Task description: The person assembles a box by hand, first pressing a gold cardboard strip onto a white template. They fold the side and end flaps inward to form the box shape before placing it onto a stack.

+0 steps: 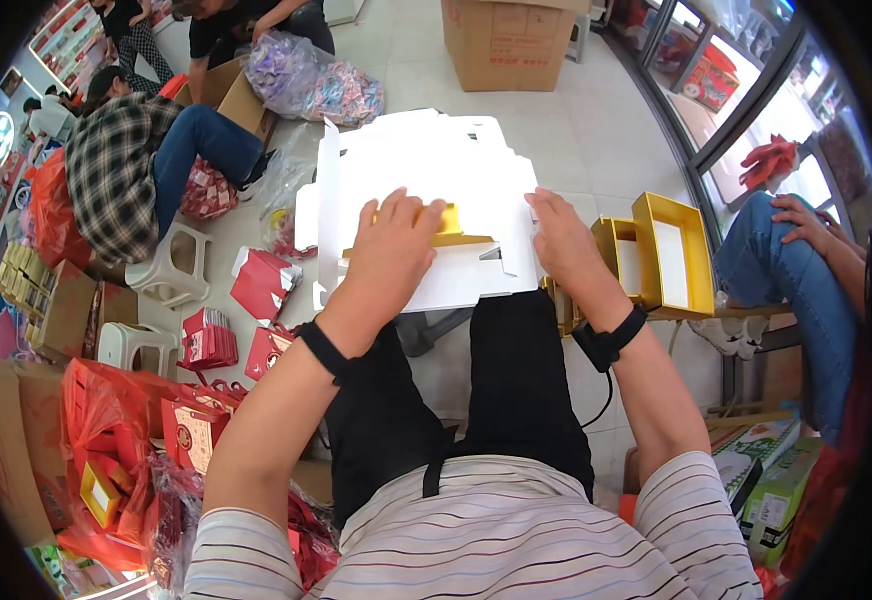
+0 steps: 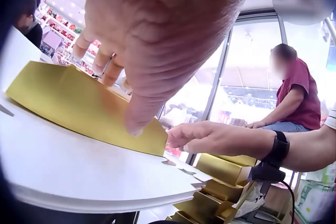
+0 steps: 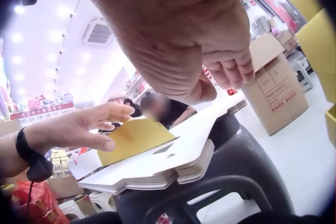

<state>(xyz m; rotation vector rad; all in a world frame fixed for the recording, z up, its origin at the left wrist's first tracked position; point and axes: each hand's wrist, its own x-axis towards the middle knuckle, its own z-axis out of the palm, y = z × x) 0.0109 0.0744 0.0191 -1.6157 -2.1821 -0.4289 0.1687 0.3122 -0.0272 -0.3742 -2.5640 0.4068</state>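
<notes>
A stack of flat white die-cut card sheets point(image 1: 411, 160) lies over a dark plastic stool point(image 3: 252, 155) in front of my knees. From the top sheet rises a gold card panel point(image 2: 79, 103). My left hand point(image 1: 396, 240) spans this panel, thumb on the near face and fingers over the far side, holding it between them. At the right edge of the stack is my right hand point(image 1: 566, 245), its fingers loosely bent and nothing visible in them. In the right wrist view its fingertips hang close over the sheet edge.
Gold boxes point(image 1: 671, 255) stand at the right, near a seated person's knee point(image 1: 781, 250). Red gift bags point(image 1: 206, 340) and white stools point(image 1: 171, 265) are at the left. Another person in a plaid shirt point(image 1: 116, 170) sits beyond. A large carton point(image 1: 506, 45) stands ahead.
</notes>
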